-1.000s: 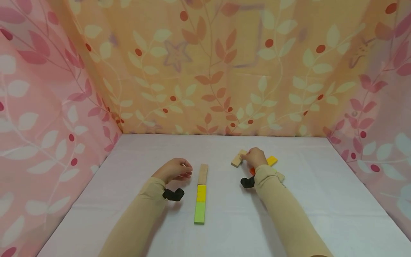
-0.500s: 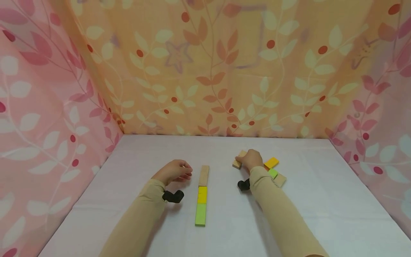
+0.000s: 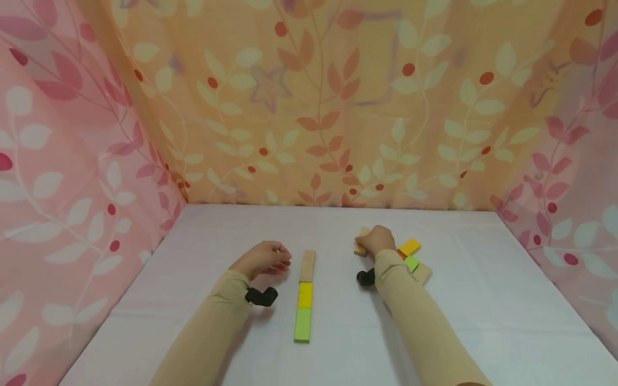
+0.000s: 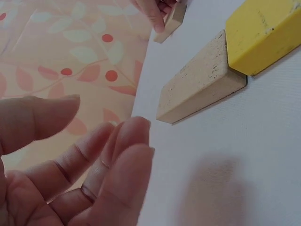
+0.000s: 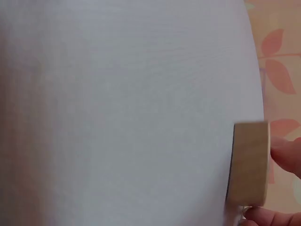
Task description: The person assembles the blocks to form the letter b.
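Observation:
My right hand (image 3: 379,239) pinches a plain wooden block (image 5: 249,165) toward the back right of the table, thumb on one face and fingertips at one end. My left hand (image 3: 263,258) hovers with loosely bent fingers, holding nothing. Just to its right runs a straight row of blocks lying end to end: a wooden one (image 3: 307,266) farthest away, a yellow one (image 3: 305,295) in the middle, a light green one (image 3: 302,325) nearest. The left wrist view shows the row's wooden block meeting the yellow one, their ends slightly out of line.
Right of my right hand lies a loose group: an orange-yellow block (image 3: 410,247), a red-orange piece (image 3: 401,254) partly hidden, a small green block (image 3: 411,262) and a flat wooden piece (image 3: 422,273). A flowered curtain (image 3: 318,107) hangs behind the white-covered table (image 3: 241,220).
My right hand has shifted slightly left onto the wooden block, which now points more straight away from me. More of the loose group shows. My left hand stays put; the head view tilts a little.

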`<action>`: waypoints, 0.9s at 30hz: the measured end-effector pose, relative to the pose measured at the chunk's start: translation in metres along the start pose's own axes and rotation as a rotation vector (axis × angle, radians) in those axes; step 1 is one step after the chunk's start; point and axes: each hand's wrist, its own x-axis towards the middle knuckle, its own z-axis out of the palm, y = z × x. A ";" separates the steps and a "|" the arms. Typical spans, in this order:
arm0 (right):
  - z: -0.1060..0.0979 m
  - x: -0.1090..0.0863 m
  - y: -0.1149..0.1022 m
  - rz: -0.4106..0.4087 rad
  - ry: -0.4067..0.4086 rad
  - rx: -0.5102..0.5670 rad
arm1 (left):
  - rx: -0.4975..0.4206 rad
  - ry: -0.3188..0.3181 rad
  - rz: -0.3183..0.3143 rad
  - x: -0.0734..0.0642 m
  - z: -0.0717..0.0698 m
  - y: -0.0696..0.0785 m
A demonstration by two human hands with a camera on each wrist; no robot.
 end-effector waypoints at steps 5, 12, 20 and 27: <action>-0.004 -0.001 -0.003 -0.013 -0.014 0.023 | -0.048 -0.019 0.015 0.003 -0.002 -0.002; -0.005 0.004 -0.001 -0.013 -0.057 0.051 | -0.020 -0.005 0.018 0.003 -0.001 0.000; -0.004 0.001 -0.006 -0.101 -0.049 -0.047 | -0.015 0.006 0.014 0.002 0.002 0.001; 0.001 -0.001 -0.011 -0.152 -0.014 -0.129 | 0.001 -0.001 0.017 0.002 0.003 0.001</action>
